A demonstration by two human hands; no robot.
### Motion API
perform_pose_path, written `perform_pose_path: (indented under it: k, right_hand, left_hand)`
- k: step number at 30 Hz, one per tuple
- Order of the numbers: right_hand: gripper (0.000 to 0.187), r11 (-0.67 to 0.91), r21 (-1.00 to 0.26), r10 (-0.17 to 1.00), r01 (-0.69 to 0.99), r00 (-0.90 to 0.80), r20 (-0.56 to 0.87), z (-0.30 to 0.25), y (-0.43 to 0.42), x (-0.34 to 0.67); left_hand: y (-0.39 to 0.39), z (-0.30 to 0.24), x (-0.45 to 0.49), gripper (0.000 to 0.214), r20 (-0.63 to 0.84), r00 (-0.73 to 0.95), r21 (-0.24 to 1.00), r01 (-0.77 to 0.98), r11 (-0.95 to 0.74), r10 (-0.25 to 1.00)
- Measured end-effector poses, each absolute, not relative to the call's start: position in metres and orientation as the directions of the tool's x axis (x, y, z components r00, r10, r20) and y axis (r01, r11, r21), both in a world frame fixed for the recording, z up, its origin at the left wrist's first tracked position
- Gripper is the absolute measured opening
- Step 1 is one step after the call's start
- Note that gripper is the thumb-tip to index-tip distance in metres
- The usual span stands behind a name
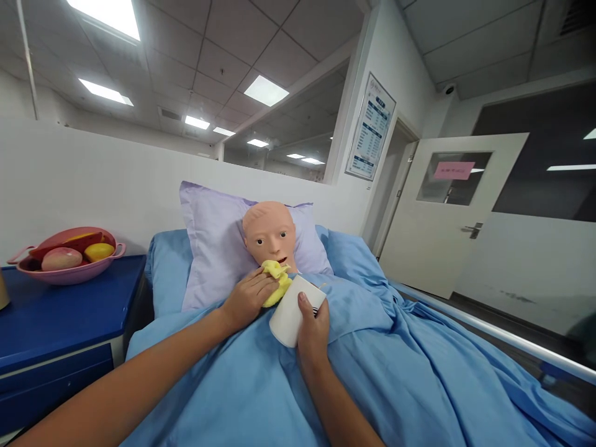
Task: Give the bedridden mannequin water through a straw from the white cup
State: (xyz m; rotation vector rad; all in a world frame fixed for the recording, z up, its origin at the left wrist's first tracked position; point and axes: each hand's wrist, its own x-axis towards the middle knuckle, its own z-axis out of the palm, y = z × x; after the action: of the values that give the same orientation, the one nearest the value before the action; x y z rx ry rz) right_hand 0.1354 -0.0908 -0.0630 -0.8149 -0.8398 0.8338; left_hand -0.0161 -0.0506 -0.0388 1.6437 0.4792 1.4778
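Note:
A bald training manikin (267,230) lies with its head on a lilac pillow (209,230), covered to the neck by a blue quilt (372,347). My left hand (251,297) grips a yellow cloth (278,288) just under the manikin's chin, close to its mouth. Right beside the cloth, a white cup (289,316) tilts with its top towards the manikin. Wrapped round the cup is my right hand (314,326), thumb on its near side. The inside of the cup is hidden from me.
On the left, a blue bedside cabinet (93,307) carries a pink basket (74,273) of fruit. A metal bed rail (503,335) runs along the right side. Beyond it stands an open white door (447,248).

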Motion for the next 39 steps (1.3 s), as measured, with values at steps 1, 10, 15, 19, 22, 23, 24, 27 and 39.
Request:
perform_pose_path:
  k: [1, 10, 15, 19, 22, 23, 24, 27, 39]
  right_hand:
    - [0.054, 0.435, -0.855, 0.86, -0.284, 0.412, 0.301, -0.063, -0.091, 0.135]
    - [0.053, 0.438, -0.863, 0.842, -0.251, 0.451, 0.297, -0.068, -0.086, 0.135]
    - [0.051, 0.452, -0.858, 0.84, -0.245, 0.441, 0.317, -0.066, -0.088, 0.134]
    - [0.053, 0.449, -0.858, 0.846, -0.25, 0.429, 0.318, -0.066, -0.088, 0.134]
    - [0.05, 0.46, -0.847, 0.845, -0.266, 0.423, 0.326, -0.066, -0.087, 0.134]
    - [0.05, 0.46, -0.846, 0.846, -0.269, 0.423, 0.325, -0.065, -0.087, 0.133]
    - [0.05, 0.459, -0.847, 0.845, -0.268, 0.425, 0.324, -0.065, -0.087, 0.133]
    - [0.052, 0.447, -0.859, 0.846, -0.248, 0.431, 0.315, -0.064, -0.088, 0.133]
    - [0.051, 0.456, -0.855, 0.849, -0.245, 0.408, 0.336, -0.066, -0.087, 0.134]
  left_hand:
    - [-0.052, -0.035, -0.017, 0.022, 0.651, 0.238, 0.759, -0.212, -0.615, 0.721]
    - [-0.025, -0.001, 0.003, 0.031, 0.838, 0.545, -0.34, 0.513, -0.788, -0.007]
    - [-0.015, -0.034, 0.0, 0.027, 0.829, 0.56, -0.407, 0.59, -0.697, -0.01]
    - [-0.021, -0.053, -0.007, 0.029, 0.844, 0.536, -0.377, 0.604, -0.702, 0.007]
    - [-0.029, -0.051, -0.012, 0.029, 0.839, 0.544, -0.384, 0.594, -0.707, 0.002]
    - [-0.032, -0.047, -0.013, 0.03, 0.836, 0.549, -0.391, 0.585, -0.711, -0.009]
    - [-0.035, -0.041, -0.013, 0.03, 0.837, 0.547, -0.394, 0.577, -0.715, -0.02]
    - [-0.04, -0.02, -0.009, 0.031, 0.86, 0.508, -0.384, 0.575, -0.723, -0.053]
    - [-0.02, -0.042, 0.0, 0.024, 0.848, 0.531, -0.404, 0.634, -0.659, -0.009]
